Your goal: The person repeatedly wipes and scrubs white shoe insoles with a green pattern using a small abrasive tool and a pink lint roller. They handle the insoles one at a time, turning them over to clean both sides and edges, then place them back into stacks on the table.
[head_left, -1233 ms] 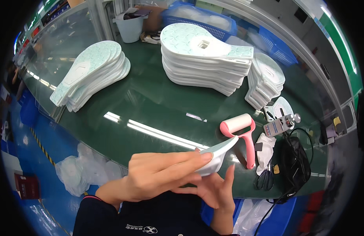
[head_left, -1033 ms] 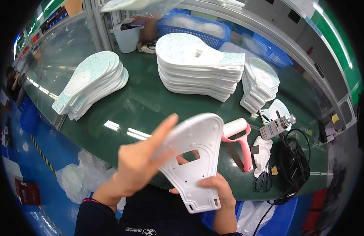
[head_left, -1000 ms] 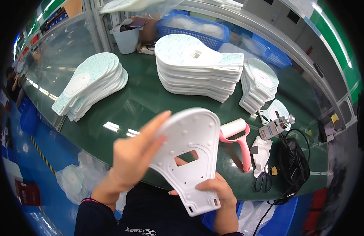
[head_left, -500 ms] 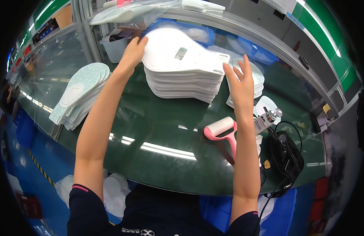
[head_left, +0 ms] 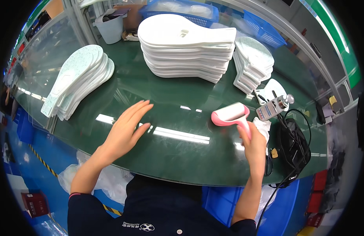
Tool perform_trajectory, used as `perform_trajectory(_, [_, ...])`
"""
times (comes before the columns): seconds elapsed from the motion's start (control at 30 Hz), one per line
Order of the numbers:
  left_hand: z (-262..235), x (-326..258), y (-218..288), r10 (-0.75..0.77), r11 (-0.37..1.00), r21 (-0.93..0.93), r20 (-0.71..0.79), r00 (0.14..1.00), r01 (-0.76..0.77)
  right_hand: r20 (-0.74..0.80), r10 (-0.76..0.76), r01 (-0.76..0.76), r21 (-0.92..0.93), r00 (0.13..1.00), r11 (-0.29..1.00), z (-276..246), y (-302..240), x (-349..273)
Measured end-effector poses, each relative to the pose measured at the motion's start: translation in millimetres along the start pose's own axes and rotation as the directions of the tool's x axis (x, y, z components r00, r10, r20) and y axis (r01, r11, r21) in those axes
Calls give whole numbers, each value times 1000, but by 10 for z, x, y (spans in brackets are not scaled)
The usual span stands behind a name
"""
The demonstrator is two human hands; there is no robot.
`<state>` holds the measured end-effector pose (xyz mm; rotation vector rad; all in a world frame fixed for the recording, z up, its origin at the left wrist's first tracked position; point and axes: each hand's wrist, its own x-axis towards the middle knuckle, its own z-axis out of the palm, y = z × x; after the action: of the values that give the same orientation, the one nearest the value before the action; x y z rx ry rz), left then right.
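Observation:
My right hand [head_left: 254, 146] is closed around the handle of a pink lint roller [head_left: 231, 114] with a pale cylinder, held at the right of the green table [head_left: 178, 157]. My left hand [head_left: 126, 128] hovers over the table's left front part, fingers stretched out and holding nothing. Beyond both hands stands a tall stack of white paddle-shaped panels [head_left: 186, 51], each with a rounded left end and a small slot. To the left lies a fanned stack of pale green patterned panels [head_left: 78, 78]. Another patterned stack [head_left: 254, 61] sits right of the white one.
At right are a metal-topped bottle [head_left: 273, 108], a loose patterned panel [head_left: 273, 91], a crumpled white tissue [head_left: 263, 125] and a black bag [head_left: 292, 149] with cables. Blue baskets [head_left: 264, 29] and a grey bin [head_left: 110, 29] stand along the back. Plastic bags [head_left: 111, 183] hang below the front edge.
Both hands have left the white stack and come back toward me. The top white panel now lies level on the stack. My right hand has taken hold of the lint roller.

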<state>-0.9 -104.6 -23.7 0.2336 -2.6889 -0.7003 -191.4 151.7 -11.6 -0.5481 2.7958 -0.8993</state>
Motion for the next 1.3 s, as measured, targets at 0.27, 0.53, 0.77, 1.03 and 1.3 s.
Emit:
perform_trajectory(0.27, [-196, -100, 584, 30, 955, -262, -372, 928, -136, 61, -654, 611, 300, 754, 732, 864, -1286, 335])
perform_trajectory(0.53, [-165, -121, 633, -29, 913, -393, -334, 942, -111, 235, -706, 674, 212, 668, 708, 1112, -1091, 716])
perform_trajectory(0.77, [26, -300, 208, -295, 802, -568, -114, 948, 181, 162, -111, 138, -166, 980, 976, -424, 8, -738])
perform_trajectory(1.03, [-49, -223, 282, -348, 745, -652, -205, 915, 138, 206, -260, 301, -204, 943, 931, -475, -70, -664])
perform_trajectory(1.3, [-296, -548, 288, -455, 778, -604, -352, 818, 172, 299, -677, 684, 100, 672, 723, 1458, -1841, 576])
